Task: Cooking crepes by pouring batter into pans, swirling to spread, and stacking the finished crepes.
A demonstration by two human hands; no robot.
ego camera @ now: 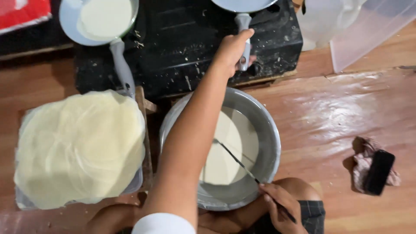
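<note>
My left hand (234,47) reaches forward across the basin and is closed around the grey handle (245,26) of a pan (242,4) at the top edge of the view. My right hand (281,208), near my knee, grips the thin metal handle of a ladle (236,159) that slants down into pale batter (227,151). The batter lies in a round metal basin (268,143) in front of me. My left forearm hides the basin's left side.
A second pan (69,21) coated with pale batter sits at the left of the black stove (182,47). A tall stack of thin pale wrappers (80,147) lies on a tray at left. A cloth (362,167) and a black phone (379,172) lie on the wooden floor at right. Translucent plastic containers (359,30) stand at the top right.
</note>
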